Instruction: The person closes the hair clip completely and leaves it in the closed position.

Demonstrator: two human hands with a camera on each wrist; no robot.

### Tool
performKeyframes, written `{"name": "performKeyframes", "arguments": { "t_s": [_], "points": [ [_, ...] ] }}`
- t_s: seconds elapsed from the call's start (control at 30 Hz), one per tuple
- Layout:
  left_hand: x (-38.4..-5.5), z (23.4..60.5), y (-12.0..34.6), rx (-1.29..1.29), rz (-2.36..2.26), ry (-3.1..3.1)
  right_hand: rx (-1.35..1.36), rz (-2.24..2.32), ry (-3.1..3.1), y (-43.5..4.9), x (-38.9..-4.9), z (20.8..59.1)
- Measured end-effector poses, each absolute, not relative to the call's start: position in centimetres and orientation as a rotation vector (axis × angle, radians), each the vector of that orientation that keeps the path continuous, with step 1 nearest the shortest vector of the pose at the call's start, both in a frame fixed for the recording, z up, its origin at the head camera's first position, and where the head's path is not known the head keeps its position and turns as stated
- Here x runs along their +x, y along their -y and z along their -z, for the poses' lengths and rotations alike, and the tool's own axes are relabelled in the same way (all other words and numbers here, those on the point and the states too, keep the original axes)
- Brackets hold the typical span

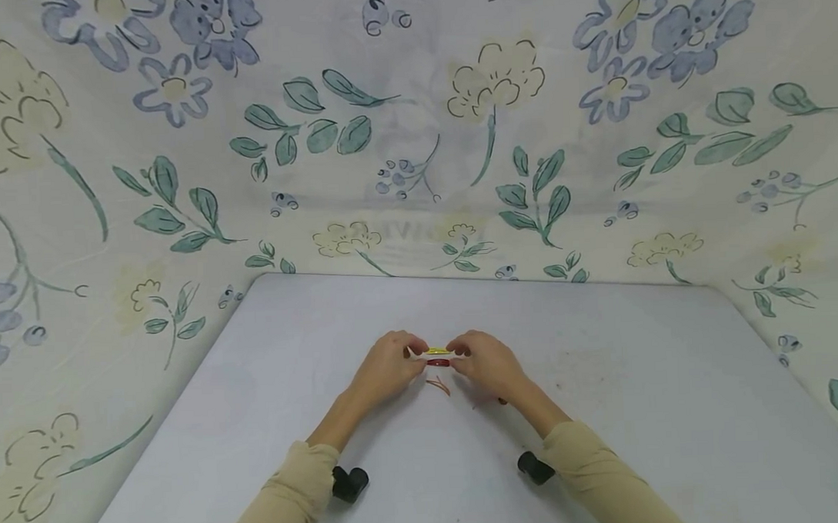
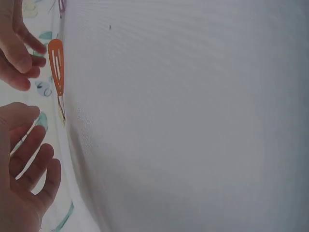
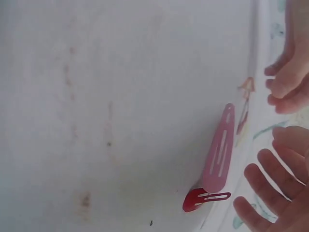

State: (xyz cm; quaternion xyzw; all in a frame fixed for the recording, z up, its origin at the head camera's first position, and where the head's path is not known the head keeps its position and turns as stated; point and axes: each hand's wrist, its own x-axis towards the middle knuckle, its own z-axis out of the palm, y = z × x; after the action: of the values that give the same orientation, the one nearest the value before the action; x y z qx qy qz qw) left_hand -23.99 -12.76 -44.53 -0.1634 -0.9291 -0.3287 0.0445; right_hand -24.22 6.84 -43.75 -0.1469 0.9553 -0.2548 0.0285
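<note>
In the head view a yellow hair clip (image 1: 437, 351) and a red hair clip (image 1: 438, 362) lie side by side between the fingertips of both hands. My left hand (image 1: 389, 364) reaches their left ends, and my right hand (image 1: 488, 364) reaches their right ends. The fingers look loosely bent and spread in the wrist views, where I see nothing gripped by the left hand (image 2: 29, 169) or the right hand (image 3: 280, 188). An orange snap hair clip (image 2: 56, 65) lies just nearer. Beside the right wrist are a pink hair clip (image 3: 219, 152) and another red clip (image 3: 195, 199).
The white table (image 1: 639, 408) carries faint brownish stains right of the hands. A floral cloth (image 1: 415, 138) rises behind it and along both sides. Black wrist devices (image 1: 349, 485) sit under each forearm, next to the beige sleeves (image 1: 288, 489).
</note>
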Motion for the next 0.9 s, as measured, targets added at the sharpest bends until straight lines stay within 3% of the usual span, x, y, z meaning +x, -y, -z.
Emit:
{"name": "performKeyframes", "arguments": {
  "t_s": [0.47, 0.9],
  "points": [
    [-23.1, 44.9, 13.0, -0.556, 1.274, 2.807, -0.387, 1.097, -2.867, -7.3, -21.9, 44.1],
    [-22.7, 45.2, 12.3, -0.566, 1.230, 2.915, -0.555, 0.887, -2.924, -6.6, -21.1, 45.1]
  ]
}}
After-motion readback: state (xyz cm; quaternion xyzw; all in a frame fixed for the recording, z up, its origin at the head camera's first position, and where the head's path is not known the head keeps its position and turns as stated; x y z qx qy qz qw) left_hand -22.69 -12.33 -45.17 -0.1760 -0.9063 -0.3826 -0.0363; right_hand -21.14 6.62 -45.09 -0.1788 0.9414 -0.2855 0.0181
